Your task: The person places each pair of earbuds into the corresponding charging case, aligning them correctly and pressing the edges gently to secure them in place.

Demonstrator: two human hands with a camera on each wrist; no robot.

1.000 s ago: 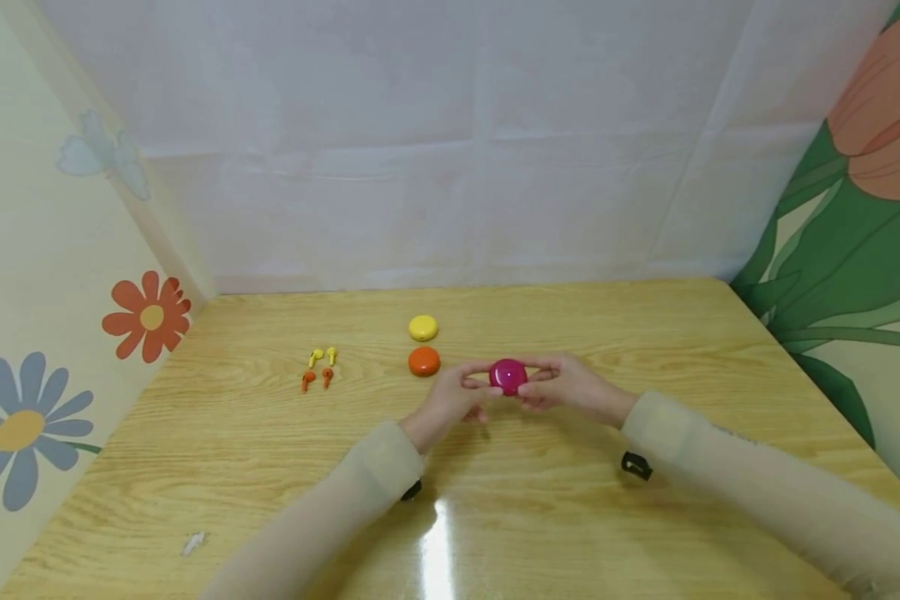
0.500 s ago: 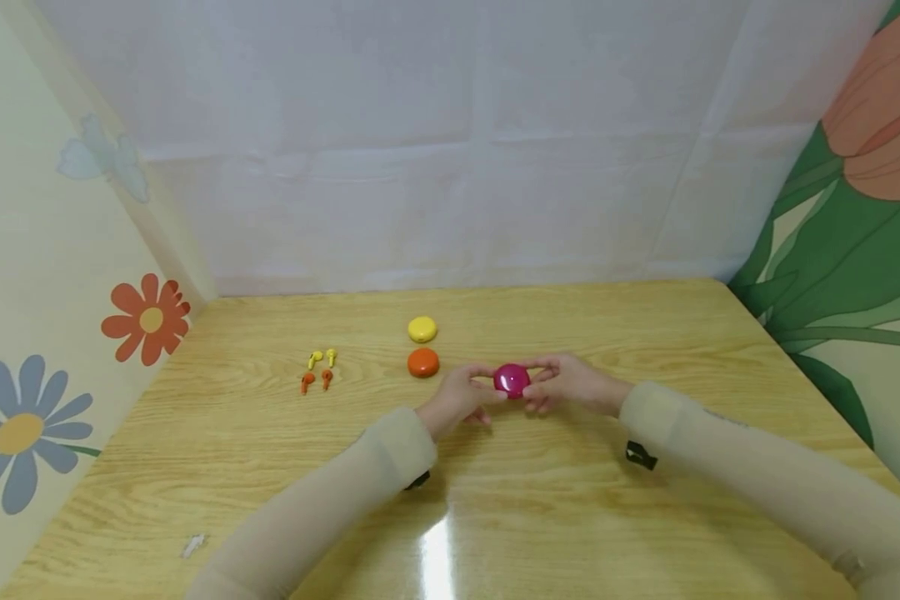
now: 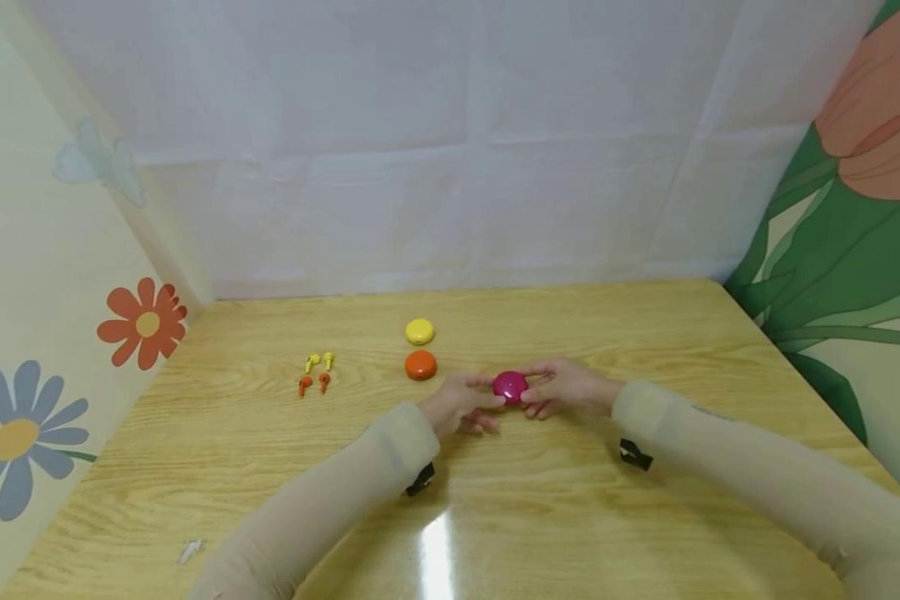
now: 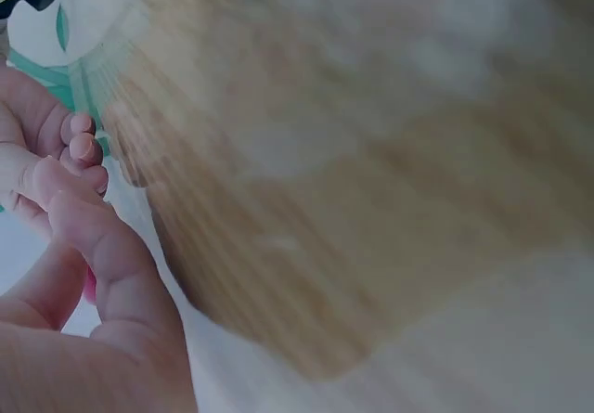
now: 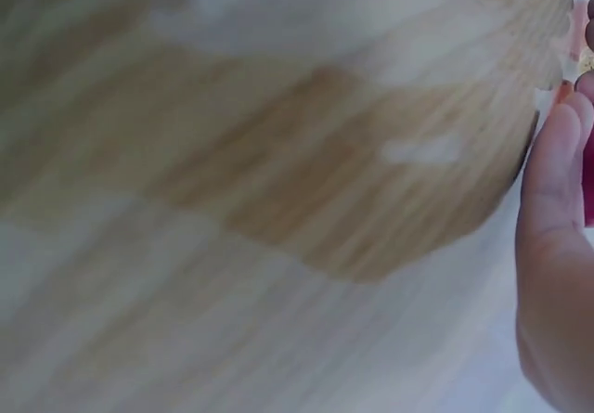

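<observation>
A round, glossy magenta earbud case (image 3: 510, 387) is held between the two hands, right of the middle of the table in the head view. My left hand (image 3: 461, 405) pinches its left side between thumb and fingers. On the opposite side, my right hand (image 3: 567, 388) grips it the same way. The lid looks closed. Only a sliver of the magenta case (image 4: 90, 286) shows behind the thumb in the left wrist view. At the right edge of the right wrist view, part of the case (image 5: 588, 176) shows beside my thumb.
An orange case (image 3: 421, 365) and a yellow case (image 3: 420, 332) lie left of the hands. Farther left are two yellow earbuds (image 3: 313, 362) and two orange earbuds (image 3: 305, 384). A whitish mark (image 3: 191, 551) is on the wooden table (image 3: 307, 467) near its front left.
Both hands have moved the magenta case slightly down in the head view, with their grip kept. The other cases and the earbuds stay in place; the head view shifts a little.
</observation>
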